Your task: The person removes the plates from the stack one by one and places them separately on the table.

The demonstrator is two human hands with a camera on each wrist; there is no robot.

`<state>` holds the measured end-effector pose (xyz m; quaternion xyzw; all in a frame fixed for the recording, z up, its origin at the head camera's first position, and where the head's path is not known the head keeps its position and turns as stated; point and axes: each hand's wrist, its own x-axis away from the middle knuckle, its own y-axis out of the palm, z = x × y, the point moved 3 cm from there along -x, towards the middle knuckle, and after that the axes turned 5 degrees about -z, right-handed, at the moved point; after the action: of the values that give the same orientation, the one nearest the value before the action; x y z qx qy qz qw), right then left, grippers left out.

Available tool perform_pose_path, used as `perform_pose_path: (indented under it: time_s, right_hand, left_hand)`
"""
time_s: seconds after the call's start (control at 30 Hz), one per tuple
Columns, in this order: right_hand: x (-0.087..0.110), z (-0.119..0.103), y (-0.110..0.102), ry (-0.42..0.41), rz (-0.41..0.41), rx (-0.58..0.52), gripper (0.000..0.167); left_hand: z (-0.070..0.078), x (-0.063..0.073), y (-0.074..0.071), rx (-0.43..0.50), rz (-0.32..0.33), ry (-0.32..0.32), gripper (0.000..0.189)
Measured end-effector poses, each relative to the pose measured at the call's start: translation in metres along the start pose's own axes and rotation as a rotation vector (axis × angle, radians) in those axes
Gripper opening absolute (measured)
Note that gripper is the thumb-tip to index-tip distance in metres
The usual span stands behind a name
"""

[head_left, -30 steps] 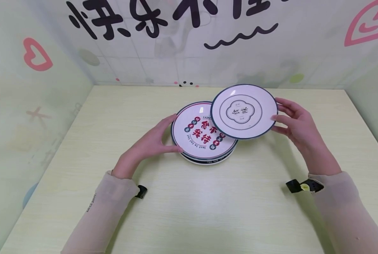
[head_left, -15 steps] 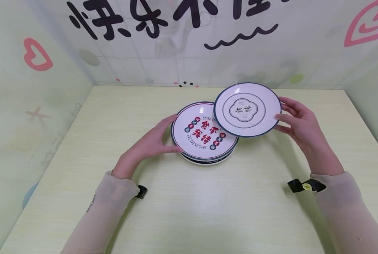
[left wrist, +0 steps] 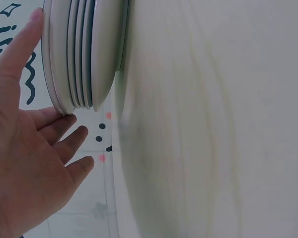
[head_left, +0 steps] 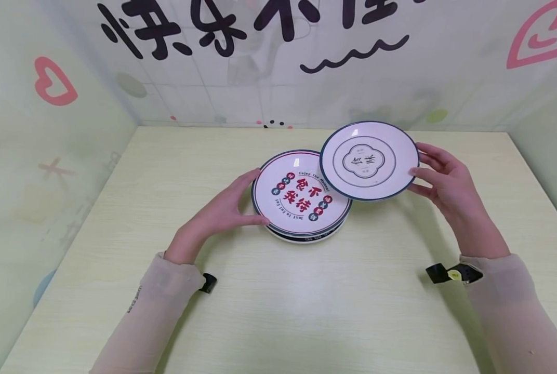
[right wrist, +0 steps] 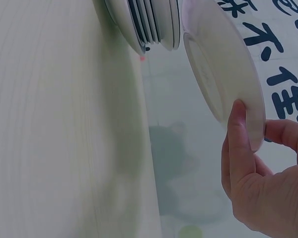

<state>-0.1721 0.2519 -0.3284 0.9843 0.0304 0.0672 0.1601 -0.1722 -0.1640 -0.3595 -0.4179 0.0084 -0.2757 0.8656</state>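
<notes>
My right hand (head_left: 449,189) pinches the right rim of a white, blue-edged plate (head_left: 369,161), with a line-drawn emblem at its centre. In the right wrist view, fingers lie on its pale underside (right wrist: 208,64) and the thumb is on the other side. This plate is raised and tilted, overlapping the back right of a plate stack in the head view. On top of the stack is a white plate (head_left: 288,182) with red lettering. My left hand (head_left: 222,208) touches its left rim, thumb in front, index finger behind. Several stacked plates (left wrist: 79,59) show edge-on in the left wrist view.
The stack stands on a pale wood-grain table (head_left: 306,301). A printed wall (head_left: 260,98) with black lettering runs behind the table, and side walls rise at left and right. Black straps (head_left: 453,272) sit at both wrists.
My right hand has moved slightly right and the held plate has gone with it, so more of the lettered plate shows. My left hand and the stack keep their place.
</notes>
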Motion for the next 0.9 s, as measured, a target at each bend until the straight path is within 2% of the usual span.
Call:
perform_pose_path:
  time_s: [0.2,0.4,0.63,0.9]
  right_hand:
    - [-0.001,0.000,-0.003,-0.005,0.023,0.036,0.050]
    - [0.000,0.000,-0.006,-0.008,0.035,0.021,0.049]
    - [0.000,0.000,-0.010,-0.010,0.033,-0.064,0.047]
    - [0.000,-0.001,-0.014,-0.022,0.061,-0.030,0.048]
  left_hand:
    - [-0.001,0.000,0.001,0.007,0.004,-0.003,0.115]
    - [-0.002,-0.001,0.001,0.006,0.008,-0.006,0.115]
    - [-0.002,-0.001,0.001,0.007,0.007,-0.011,0.116]
    - [-0.002,0.000,0.001,0.018,0.013,-0.016,0.117]
